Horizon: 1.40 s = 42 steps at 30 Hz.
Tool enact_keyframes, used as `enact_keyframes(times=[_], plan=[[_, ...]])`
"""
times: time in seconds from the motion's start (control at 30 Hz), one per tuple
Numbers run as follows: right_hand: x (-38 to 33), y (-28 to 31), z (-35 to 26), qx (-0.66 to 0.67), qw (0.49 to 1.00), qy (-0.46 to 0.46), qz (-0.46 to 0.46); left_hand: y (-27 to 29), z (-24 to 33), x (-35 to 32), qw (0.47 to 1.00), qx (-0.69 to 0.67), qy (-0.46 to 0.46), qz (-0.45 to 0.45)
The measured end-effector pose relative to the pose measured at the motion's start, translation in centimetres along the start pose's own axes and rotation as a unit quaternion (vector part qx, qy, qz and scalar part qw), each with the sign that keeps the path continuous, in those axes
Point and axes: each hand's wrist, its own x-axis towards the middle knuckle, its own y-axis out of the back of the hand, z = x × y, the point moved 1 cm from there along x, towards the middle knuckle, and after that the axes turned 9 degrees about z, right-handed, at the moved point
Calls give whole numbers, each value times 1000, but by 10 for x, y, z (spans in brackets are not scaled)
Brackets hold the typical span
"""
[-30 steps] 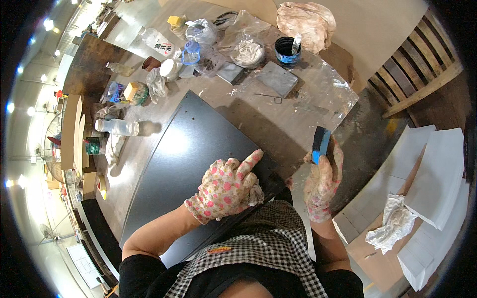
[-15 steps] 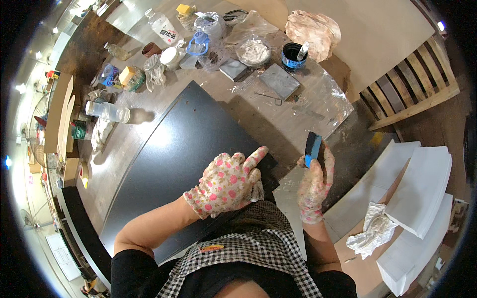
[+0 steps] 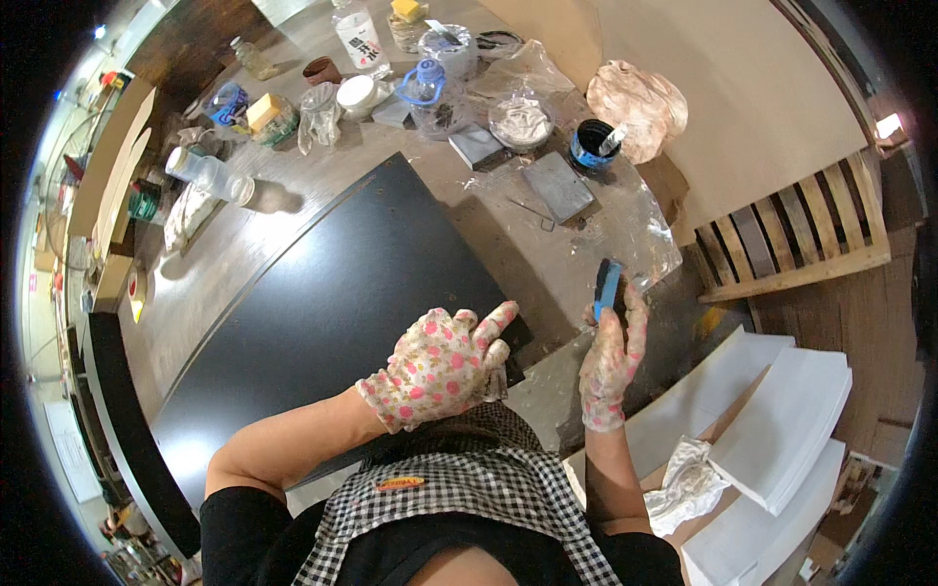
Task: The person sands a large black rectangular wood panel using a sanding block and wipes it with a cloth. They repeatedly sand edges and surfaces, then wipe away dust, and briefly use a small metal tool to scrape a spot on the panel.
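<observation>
Gloved hands at black board, right holding blue block.
Right fingers [image 3: 633, 311] clamped on blue block [image 3: 607, 284], held upright just off the board's [image 3: 332, 293] near corner; left hand [image 3: 442, 366] flat on that corner, fingers loosely spread. Best keep left pressing so board stays put, bring block down flat. Right forearm near vertical, left angled in from lower left.

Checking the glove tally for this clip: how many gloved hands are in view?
2. The left hand, in a flowered glove, rests on the near corner of the black board. The right hand, in a paler glove, holds a small blue block upright beside it. None seem hidden.
</observation>
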Motion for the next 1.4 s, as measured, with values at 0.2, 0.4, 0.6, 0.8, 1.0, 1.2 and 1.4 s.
enact_keyframes(times=[0.2, 0.4, 0.6, 0.8, 1.0, 1.2, 1.4], plan=[[19, -13, -1, -8, 997, -48, -65, -5, 9, 4, 999, 23, 37, 12], [21, -28, 3, 20, 995, -48, -84, -14, 10, -1, 997, 53, 40, 36], [14, -19, 5, -109, 990, 70, -49, -20, 8, -4, 996, 51, 21, 74], [58, -16, 8, -244, 953, 152, -94, -24, 11, 1, 993, 31, 46, 100], [134, -61, 34, -347, 888, 259, -156, -30, 17, 13, 981, -55, 176, 60], [170, -44, 42, -303, 872, 333, -194, -28, 34, 11, 975, 52, 186, 107], [154, 12, 40, -446, 783, 219, -375, -25, 48, 10, 967, 82, 235, 62]])
